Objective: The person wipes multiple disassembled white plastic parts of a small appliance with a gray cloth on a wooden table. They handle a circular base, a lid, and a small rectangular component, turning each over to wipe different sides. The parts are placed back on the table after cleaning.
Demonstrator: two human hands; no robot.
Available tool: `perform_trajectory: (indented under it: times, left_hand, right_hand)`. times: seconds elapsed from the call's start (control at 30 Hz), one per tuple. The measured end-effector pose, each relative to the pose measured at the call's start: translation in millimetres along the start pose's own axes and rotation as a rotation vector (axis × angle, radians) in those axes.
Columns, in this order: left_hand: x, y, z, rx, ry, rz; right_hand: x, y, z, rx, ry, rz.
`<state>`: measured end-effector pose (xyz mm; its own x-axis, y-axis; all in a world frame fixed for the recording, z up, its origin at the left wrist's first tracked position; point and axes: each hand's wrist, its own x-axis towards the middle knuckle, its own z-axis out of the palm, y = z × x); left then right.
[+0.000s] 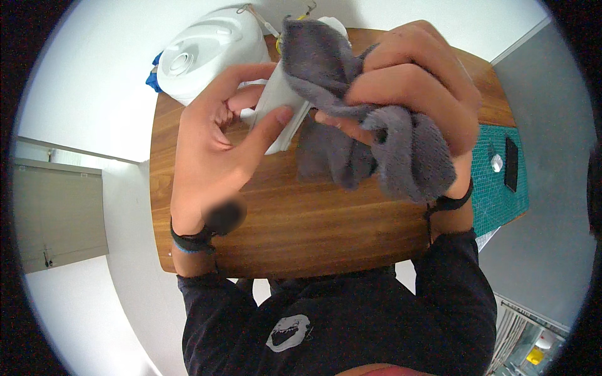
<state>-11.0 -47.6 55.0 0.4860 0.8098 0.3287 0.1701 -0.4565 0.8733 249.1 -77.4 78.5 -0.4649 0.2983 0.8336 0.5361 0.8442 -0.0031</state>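
Note:
My left hand (211, 136) grips a white, flat-sided object (277, 103) between thumb and fingers, tilted above the table. What kind of object it is cannot be told, since the cloth covers its upper end. In my right hand (418, 80) is a bunched grey knitted cloth (315, 51), which lies against the top and right side of the white object. Folds of the cloth also hang below my right fingers. Both hands are over the wooden table (301, 225), near its far side.
A large white plastic container (216, 51) stands at the back left, with blue material (153, 77) beside it. On the right, a green cutting mat (494, 202) carries a dark rectangular object (511, 164) and a small clear object (496, 162). White walls border the table's back.

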Motion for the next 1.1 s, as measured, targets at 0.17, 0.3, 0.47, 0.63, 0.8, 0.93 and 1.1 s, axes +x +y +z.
perform_trajectory:
  times: [0.17,0.3,0.47,0.63,0.8,0.93,1.1]
  left_hand:
    - [0,-1,-3,-0.018,0.052,-0.032]
    - [2,-2,-4,-0.029,0.07,-0.038]
    - [3,-3,-2,-0.038,0.066,-0.027]
    - [-1,0,-1,-0.022,0.028,-0.078]
    - [-2,0,2,0.006,0.047,-0.024]
    - [-3,2,3,-0.06,0.037,-0.024]
    - [-7,3,2,-0.022,0.01,-0.041]
  right_hand:
    - [-4,9,-7,-0.276,0.114,0.051]
    - [-11,13,-12,-0.417,0.276,0.175]
    - [-11,17,-4,-0.264,0.324,0.181]
    - [-9,7,11,0.124,-0.047,0.287]
    - [-8,15,12,-0.042,-0.14,0.145]
    - [-10,18,8,-0.108,-0.032,0.321]
    - [-5,13,13,-0.057,0.084,0.043]
